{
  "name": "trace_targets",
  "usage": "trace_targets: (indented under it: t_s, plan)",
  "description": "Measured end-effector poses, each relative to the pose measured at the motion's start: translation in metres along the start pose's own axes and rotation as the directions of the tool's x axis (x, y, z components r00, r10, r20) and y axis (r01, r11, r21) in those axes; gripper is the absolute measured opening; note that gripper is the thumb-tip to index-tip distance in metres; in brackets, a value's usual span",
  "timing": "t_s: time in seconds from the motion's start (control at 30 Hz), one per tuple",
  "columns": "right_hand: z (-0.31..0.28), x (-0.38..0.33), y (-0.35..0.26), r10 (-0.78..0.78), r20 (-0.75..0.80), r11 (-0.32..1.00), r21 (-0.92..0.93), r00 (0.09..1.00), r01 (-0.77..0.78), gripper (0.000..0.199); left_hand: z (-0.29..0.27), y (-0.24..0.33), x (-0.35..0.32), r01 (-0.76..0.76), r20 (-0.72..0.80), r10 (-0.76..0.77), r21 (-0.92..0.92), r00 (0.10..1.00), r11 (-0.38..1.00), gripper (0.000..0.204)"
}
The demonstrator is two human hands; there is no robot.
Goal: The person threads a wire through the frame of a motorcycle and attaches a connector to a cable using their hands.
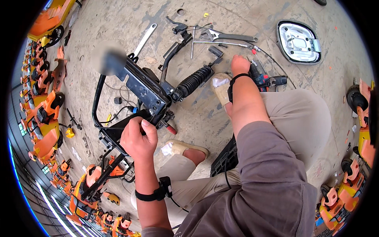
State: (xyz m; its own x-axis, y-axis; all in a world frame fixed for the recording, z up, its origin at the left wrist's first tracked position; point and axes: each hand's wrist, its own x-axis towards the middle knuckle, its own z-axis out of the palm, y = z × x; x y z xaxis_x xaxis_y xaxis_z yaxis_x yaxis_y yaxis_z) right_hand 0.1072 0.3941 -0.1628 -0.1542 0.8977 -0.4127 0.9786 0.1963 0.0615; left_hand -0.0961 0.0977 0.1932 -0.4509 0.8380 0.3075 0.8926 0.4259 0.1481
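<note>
A black metal vehicle frame (146,91) lies on the floor in front of me, with a coil-spring shock absorber (193,82) pointing to the far right. My left hand (139,138) is closed at the frame's near end, beside loose cables and a blue connector (134,110). Its curled fingers hide whatever is in them. Farther out on the right, my right hand (240,65) is closed too, beyond my shoe, and what it holds, if anything, is hidden. Just right of it lies a cordless power tool (263,79), partly behind my forearm.
An adjustable wrench (233,37), a T-handle tool (193,42) and a flat wrench (145,39) lie beyond the frame. A seat-like part (299,42) rests underside-up at far right. Orange and yellow ride-on vehicles (49,118) line the left; more (335,205) stand at right.
</note>
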Motion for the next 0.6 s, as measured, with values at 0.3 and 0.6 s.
trace_targets:
  t_s: [0.3, 0.6]
  plan:
    - [-0.009, -0.001, 0.002, -0.059, -0.116, 0.997, -0.054, 0.991, 0.053, 0.024, 0.002, 0.000, 0.000, -0.026, -0.038, 0.026, -0.005, 0.999, 1.000, 0.012]
    - [-0.041, 0.029, -0.035, 0.020, -0.304, 0.903, 0.415, 0.953, 0.114, 0.018, 0.003, 0.000, 0.001, -0.016, -0.022, 0.015, -0.031, 1.000, 0.999, 0.013]
